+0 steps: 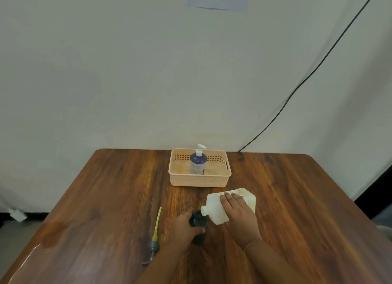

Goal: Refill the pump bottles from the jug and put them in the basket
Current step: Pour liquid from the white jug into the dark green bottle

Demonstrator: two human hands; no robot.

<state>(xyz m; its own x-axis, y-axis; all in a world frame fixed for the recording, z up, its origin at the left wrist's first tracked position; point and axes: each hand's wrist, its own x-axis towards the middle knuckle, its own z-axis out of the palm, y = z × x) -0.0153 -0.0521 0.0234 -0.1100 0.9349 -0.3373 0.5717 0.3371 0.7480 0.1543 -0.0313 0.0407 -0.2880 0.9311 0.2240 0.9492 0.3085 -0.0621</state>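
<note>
My right hand point(238, 215) grips a white jug point(214, 207) and holds it tilted, with its spout over the open neck of a dark pump bottle point(197, 221). My left hand point(182, 227) is wrapped around that dark bottle, which stands on the wooden table point(106, 198). The bottle's pump head with its yellow tube point(156, 232) lies flat on the table to the left of my left hand. At the back, a peach basket point(199, 180) holds one blue pump bottle point(198, 161) with a white pump, standing upright.
The table's back edge meets a pale wall. A black cable point(314, 71) runs down the wall at the right to the table's back edge. A wet-looking patch point(53, 235) shows near the table's left edge.
</note>
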